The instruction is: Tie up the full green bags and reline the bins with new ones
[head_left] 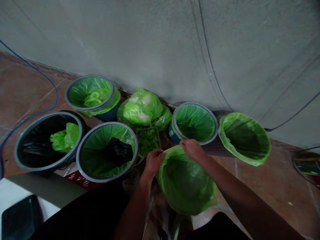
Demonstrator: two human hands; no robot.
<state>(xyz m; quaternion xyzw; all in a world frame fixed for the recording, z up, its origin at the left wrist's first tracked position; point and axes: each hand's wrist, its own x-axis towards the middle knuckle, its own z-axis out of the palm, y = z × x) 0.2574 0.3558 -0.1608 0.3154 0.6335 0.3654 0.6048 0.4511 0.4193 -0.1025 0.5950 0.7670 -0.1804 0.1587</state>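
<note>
Bright green bin liner (186, 181) sits low center, around 6 o'clock, mouth wide open and facing up (pretty crinkly, slightly see-through). Its rim at 12 o'clock is pinched up, the rest sags down toward the floor.

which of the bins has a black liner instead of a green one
The far-left bin, grey-rimmed. Its liner is black, with a crumpled green bag lying inside. Every other bin is lined in green, including the one beside it, which only holds a black bundle.
</note>
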